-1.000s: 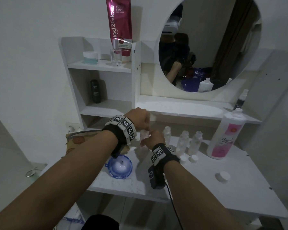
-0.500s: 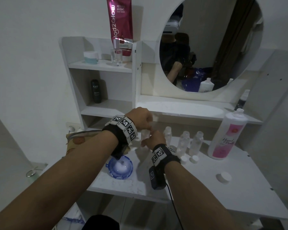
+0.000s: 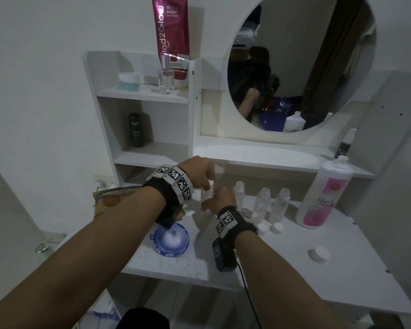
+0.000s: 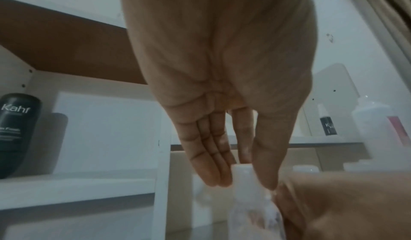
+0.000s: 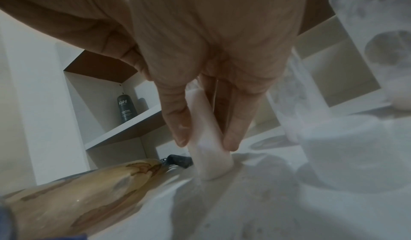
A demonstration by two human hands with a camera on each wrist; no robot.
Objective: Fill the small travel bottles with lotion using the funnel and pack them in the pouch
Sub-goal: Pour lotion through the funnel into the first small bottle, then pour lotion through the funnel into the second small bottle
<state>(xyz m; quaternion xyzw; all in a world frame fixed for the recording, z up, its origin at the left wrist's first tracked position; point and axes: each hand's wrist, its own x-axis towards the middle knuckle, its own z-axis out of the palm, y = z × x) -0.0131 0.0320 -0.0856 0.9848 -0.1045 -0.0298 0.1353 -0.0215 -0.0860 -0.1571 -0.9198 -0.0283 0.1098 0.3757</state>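
A small travel bottle [image 3: 205, 195], white with lotion, stands tilted on the vanity top between my hands. My right hand [image 3: 217, 200] grips its body; in the right wrist view the thumb and fingers [image 5: 181, 135] clamp the white bottle [image 5: 206, 156]. My left hand [image 3: 208, 182] comes down from above and pinches the cap [image 4: 241, 171] at the bottle's neck between fingers and thumb. The blue funnel [image 3: 171, 239] lies on the top below my left wrist. A tan patterned pouch [image 3: 107, 200] lies at the left edge, mostly behind my left forearm.
Three clear uncapped bottles [image 3: 261, 203] stand in a row right of my hands, two small white caps [image 3: 277, 228] before them. The big pink-labelled lotion bottle [image 3: 323, 195] stands open at the right, its lid [image 3: 319, 254] nearer the front. Shelves [image 3: 142, 93] and mirror rise behind.
My left hand has turned slightly at the bottle's top. The right hand and the bottle stay where they were.
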